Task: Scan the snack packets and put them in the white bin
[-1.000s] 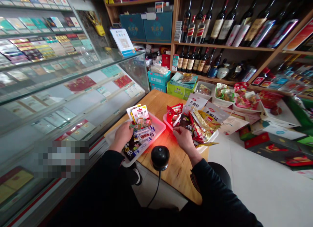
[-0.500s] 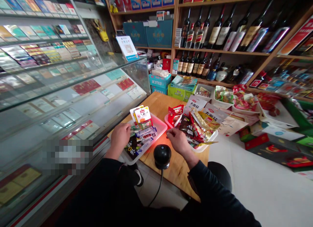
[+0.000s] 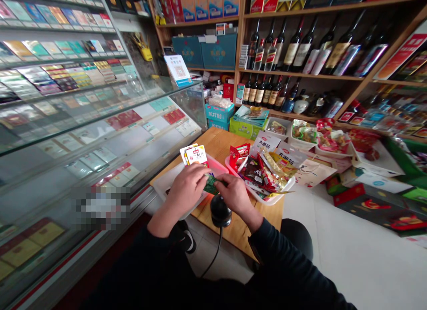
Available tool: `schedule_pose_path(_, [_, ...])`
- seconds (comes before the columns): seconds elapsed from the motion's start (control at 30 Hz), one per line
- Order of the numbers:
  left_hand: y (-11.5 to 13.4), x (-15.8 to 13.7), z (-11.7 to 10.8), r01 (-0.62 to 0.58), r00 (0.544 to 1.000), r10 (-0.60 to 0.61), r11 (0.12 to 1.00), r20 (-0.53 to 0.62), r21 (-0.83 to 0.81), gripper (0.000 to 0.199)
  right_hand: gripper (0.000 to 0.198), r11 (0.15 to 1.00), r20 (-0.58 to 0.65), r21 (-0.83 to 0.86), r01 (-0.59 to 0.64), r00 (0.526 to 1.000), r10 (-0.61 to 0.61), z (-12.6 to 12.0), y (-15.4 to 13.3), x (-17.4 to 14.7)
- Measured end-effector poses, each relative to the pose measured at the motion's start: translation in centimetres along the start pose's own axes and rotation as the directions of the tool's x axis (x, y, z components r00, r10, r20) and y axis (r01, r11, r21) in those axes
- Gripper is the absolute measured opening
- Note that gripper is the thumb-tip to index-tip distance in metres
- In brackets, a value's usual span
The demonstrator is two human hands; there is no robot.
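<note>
My left hand (image 3: 187, 188) and my right hand (image 3: 235, 195) pinch a small green snack packet (image 3: 210, 185) between them, above the black barcode scanner (image 3: 220, 211) on its corded stand. Partly hidden by my left hand is a white and pink plastic basket (image 3: 218, 167). White snack packets (image 3: 196, 155) stand up at its far end. Beyond my right hand, a second basket (image 3: 274, 202) is piled with red, black and gold snack bags (image 3: 256, 170).
Both baskets and the scanner sit on a wooden table (image 3: 216, 136). On the left runs a glass display counter (image 3: 110, 123) with flat packs inside. Shelves of bottles (image 3: 295, 47) stand behind. Trays of snacks (image 3: 305, 134) and boxes (image 3: 370, 205) lie at the right.
My left hand has moved right from over the left basket, and a green packet now shows between both hands. My right hand has shifted slightly left. The view has tilted a little.
</note>
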State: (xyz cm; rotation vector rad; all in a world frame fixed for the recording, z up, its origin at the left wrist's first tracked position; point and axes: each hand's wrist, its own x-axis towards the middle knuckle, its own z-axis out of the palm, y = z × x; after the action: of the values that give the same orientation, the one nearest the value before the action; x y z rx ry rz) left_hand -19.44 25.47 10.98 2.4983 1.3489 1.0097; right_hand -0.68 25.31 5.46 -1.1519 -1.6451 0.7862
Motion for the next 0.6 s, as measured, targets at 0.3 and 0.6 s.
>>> schedule_pose_path(0.3, [-1.3,-2.6,4.5,0.508,0.835,-0.518,0.598,0.184,-0.62,0.037,0.03,0.822,-0.042,0.501,-0.27,0.941,0.335,0.0,2.3,-0.7])
schedule_pose_path(0.6, [-1.3,-2.7,5.5,0.543,0.813,-0.535,0.558,0.229,-0.628,0.027,0.029,0.927,-0.075,0.302,-0.223,0.964,0.257,-0.5,3.4,-0.6])
